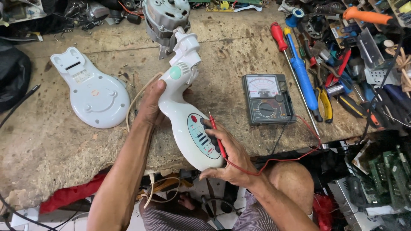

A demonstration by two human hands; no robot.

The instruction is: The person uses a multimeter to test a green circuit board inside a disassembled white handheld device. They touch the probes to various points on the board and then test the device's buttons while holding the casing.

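My left hand (150,107) was wrapped around the narrow neck of the white plastic fan stand housing with its oval button panel (188,115), holding it tilted above the edge of the worn wooden workbench (51,145), its head end pointing toward the grey motor (165,19). My right hand (229,156) cupped the housing's broad lower end while pinching the red multimeter probe (217,136) against the panel, its red lead running off toward the grey analogue multimeter (267,98) lying beside it. The shell looked light, hollow and glossy, so I judged it slippery and easy to crack; the waisted neck seemed the surest grip. The white oval base plate (92,92) lay apart, to the left.
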